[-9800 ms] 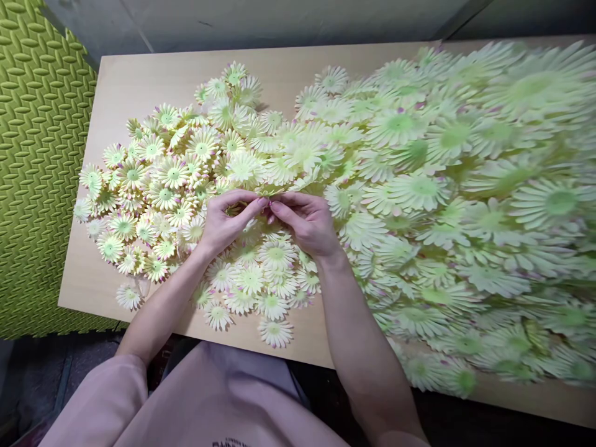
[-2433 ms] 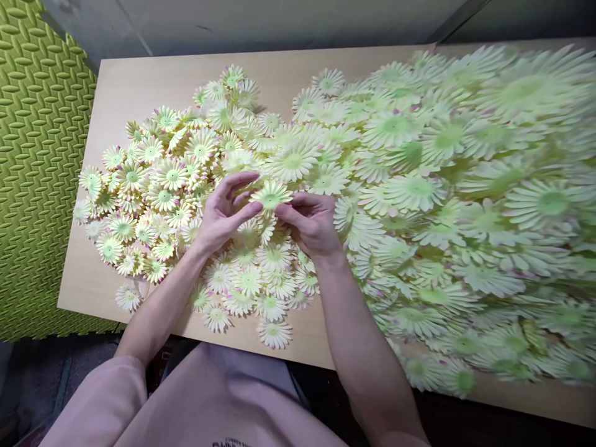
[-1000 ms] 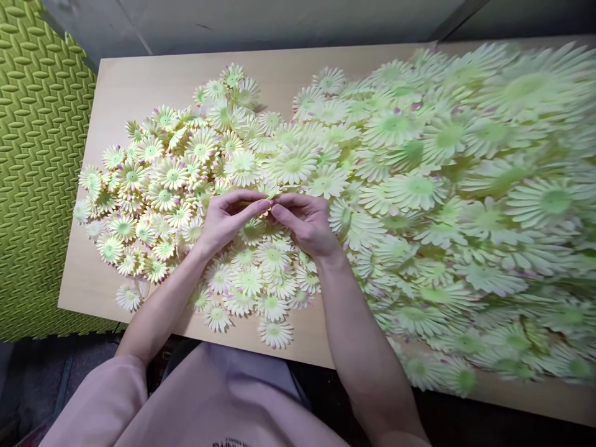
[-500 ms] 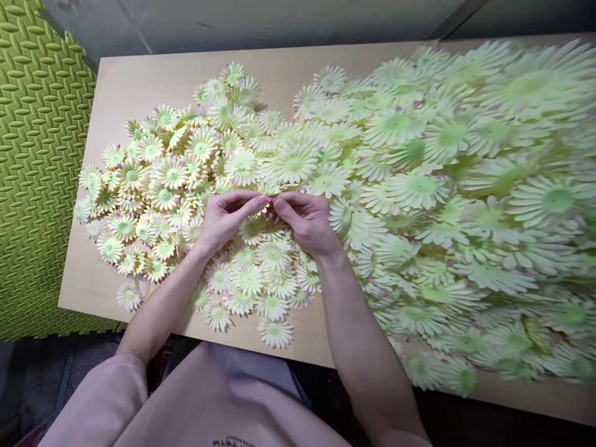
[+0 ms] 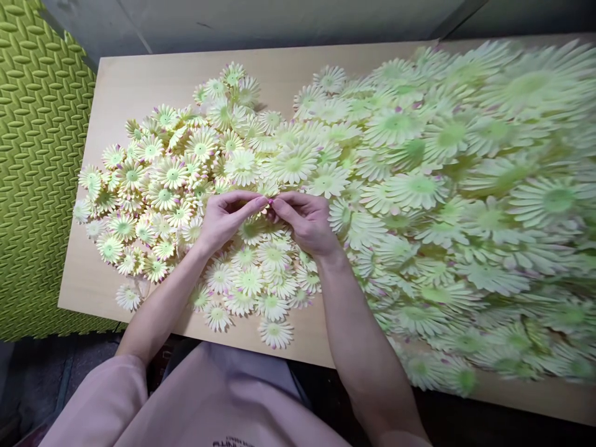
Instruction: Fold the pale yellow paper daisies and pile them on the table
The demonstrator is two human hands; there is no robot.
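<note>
i see my left hand (image 5: 227, 218) and right hand (image 5: 305, 222) curled, fingertips meeting, both pinched on one flower (image 5: 269, 209). it sits just above the pile (image 5: 261, 273), mid-table (image 5: 139, 81).

On the bench (image 5: 139, 81) the left heap of flowers (image 5: 158, 186) touches the right heap of flowers (image 5: 442, 186), which reaches the near edge; left hand (image 5: 223, 220) and right hand (image 5: 307, 223) meet between them; a foam mat (image 5: 37, 155) is left of the bench
</note>
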